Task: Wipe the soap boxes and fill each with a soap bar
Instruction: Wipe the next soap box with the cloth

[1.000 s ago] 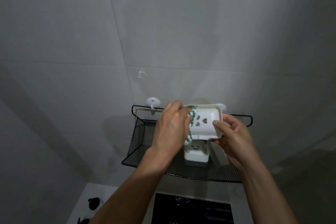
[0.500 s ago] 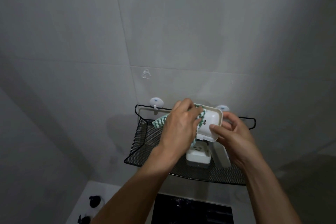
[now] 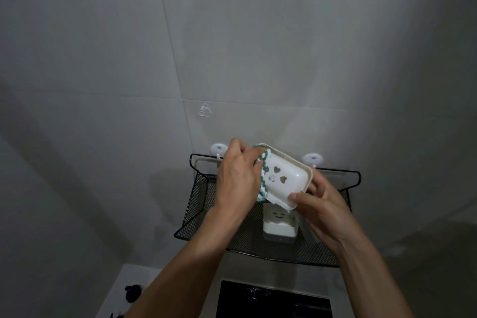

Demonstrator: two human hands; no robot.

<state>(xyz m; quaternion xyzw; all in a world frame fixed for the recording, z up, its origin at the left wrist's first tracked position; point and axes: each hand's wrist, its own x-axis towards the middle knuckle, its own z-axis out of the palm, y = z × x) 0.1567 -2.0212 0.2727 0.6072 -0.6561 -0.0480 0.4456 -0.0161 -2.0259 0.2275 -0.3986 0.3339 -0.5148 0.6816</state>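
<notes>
Soap box point(image 3: 286, 178), white plastic w/ heart-shaped cutouts in its base, is held up in front of the black mesh shelf point(image 3: 206, 204), just above its middle, tilted so the inside faces the camera & the far-left corner sits highest. No readable brand, label or writing on it.

Left hand point(image 3: 238, 181): back of hand toward camera, wrist bent, forearm coming up from lower left. Fingers curled over a cloth point(image 3: 263, 175) w/ green-and-white zigzag pattern, pressing it vs the box's left end; cloth edge shows along the box's left rim & hangs a bit below the hand. So this hand is closed round the cloth.

Right hand point(image 3: 322, 206): forearm rises from lower right, palm cupped under the box's right end. Thumb lies across the near right corner, fingers wrap behind the far side; a firm grip on the box.

Second soap box point(image 3: 280, 224) sits on the shelf floor, directly below the held one & between the two wrists; white, w/ a small smiley-type face marked on its inner wall. No text on it that can be read.

Shelf hangs on the grey tiled wall point(image 3: 129, 59) from two white suction hooks point(image 3: 312, 159) at its back rail, each w/ a small blue dot. A smear of white residue point(image 3: 205, 110) sits on the wall above the shelf's left hook.
</notes>
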